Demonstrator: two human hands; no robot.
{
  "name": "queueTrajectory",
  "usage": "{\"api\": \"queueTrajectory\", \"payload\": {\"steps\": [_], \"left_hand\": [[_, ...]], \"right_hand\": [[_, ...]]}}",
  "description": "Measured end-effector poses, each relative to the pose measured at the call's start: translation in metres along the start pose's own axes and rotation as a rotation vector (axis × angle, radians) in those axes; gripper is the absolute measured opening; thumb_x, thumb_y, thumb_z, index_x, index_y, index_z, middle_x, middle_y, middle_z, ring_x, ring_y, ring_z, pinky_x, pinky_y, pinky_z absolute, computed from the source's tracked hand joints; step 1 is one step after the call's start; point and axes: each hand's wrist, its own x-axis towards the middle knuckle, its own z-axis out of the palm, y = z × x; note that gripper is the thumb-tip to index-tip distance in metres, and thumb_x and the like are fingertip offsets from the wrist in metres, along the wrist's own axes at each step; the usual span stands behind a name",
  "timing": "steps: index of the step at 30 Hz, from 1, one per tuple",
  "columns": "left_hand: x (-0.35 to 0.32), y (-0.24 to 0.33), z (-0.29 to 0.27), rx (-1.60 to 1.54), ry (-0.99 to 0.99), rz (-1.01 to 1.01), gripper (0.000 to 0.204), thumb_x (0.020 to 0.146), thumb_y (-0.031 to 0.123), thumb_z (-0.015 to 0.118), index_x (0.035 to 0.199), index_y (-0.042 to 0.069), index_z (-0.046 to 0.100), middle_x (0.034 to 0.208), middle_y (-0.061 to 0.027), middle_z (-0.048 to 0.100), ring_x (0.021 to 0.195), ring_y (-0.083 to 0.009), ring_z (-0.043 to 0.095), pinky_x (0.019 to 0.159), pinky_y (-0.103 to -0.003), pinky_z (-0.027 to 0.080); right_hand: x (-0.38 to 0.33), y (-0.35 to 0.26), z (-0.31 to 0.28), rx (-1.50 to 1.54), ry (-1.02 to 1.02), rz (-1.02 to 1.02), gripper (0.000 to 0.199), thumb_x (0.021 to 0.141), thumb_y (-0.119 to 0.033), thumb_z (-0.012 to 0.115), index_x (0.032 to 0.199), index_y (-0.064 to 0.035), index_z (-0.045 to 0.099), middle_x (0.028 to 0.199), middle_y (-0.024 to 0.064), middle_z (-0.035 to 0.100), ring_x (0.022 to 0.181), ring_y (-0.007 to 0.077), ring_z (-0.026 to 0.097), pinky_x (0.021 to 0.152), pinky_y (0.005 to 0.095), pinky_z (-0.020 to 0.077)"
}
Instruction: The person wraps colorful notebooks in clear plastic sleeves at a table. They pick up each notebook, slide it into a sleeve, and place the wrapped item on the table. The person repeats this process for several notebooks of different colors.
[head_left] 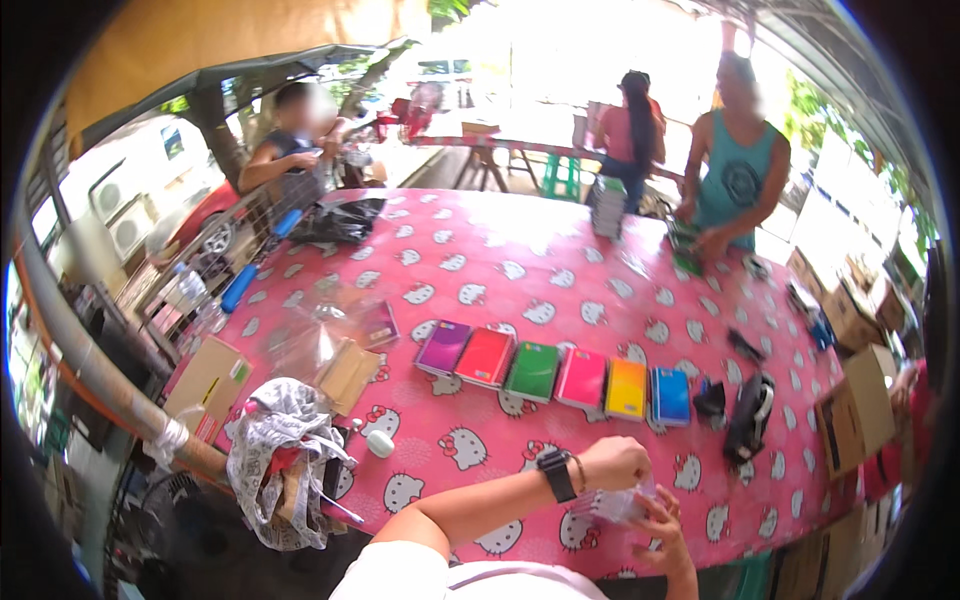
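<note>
My left hand, with a black watch on its wrist, is closed on a crumpled clear plastic bag over the near edge of the table. On the bag's right side, my right hand grips it with bent, partly spread fingers. Beyond my hands runs a row of small spiral notebooks: purple, red, green, pink, yellow and blue. None of them touches my hands.
A pink patterned cloth covers the table. At left lie a printed plastic bag, a white earbud case and cardboard. A black pouch is at right. Across the table, a person handles notebooks beside a stack.
</note>
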Motion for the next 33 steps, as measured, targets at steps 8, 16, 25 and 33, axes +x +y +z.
{"api": "queueTrajectory", "payload": {"steps": [8,16,25,33], "left_hand": [[-0.008,-0.011,-0.007,-0.026,0.044,0.126,0.016,0.068,0.006,0.059,0.077,0.013,0.070,0.084,-0.0043,0.060,0.084,-0.0260,0.061,0.068,-0.038,0.050],[-0.024,0.019,-0.041,-0.087,0.631,0.292,0.027,0.073,0.003,0.057,0.098,0.010,0.062,0.079,-0.0034,0.059,0.066,-0.0236,0.057,0.058,-0.031,0.049],[-0.111,0.101,-0.090,-0.145,0.727,0.876,0.072,0.076,0.000,0.057,0.141,0.010,0.028,0.092,-0.0085,0.063,0.068,-0.0230,0.057,0.058,-0.027,0.047],[-0.118,-0.003,0.057,-0.212,0.907,0.067,0.057,0.086,0.031,0.058,0.133,0.005,0.039,0.138,-0.0153,0.037,0.127,-0.0293,0.035,0.104,-0.042,0.029]], "right_hand": [[0.006,0.001,0.004,0.065,0.004,0.043,0.050,0.050,-0.014,0.073,0.099,-0.0219,0.072,0.132,0.0036,0.051,0.129,0.0321,0.030,0.107,0.0434,0.0215],[0.004,0.012,0.008,0.080,0.008,-0.065,0.047,0.053,-0.017,0.074,0.100,-0.0202,0.072,0.131,0.0049,0.052,0.129,0.0305,0.031,0.107,0.0430,0.0218],[0.002,0.006,0.010,0.128,0.058,0.002,0.047,0.054,-0.017,0.075,0.101,-0.0215,0.072,0.131,0.0022,0.052,0.129,0.0282,0.031,0.107,0.0409,0.0214],[0.003,-0.006,0.006,-0.013,0.070,-0.039,0.050,0.055,-0.007,0.072,0.103,-0.0190,0.070,0.132,0.0074,0.050,0.129,0.0308,0.034,0.105,0.0424,0.0282]]}}
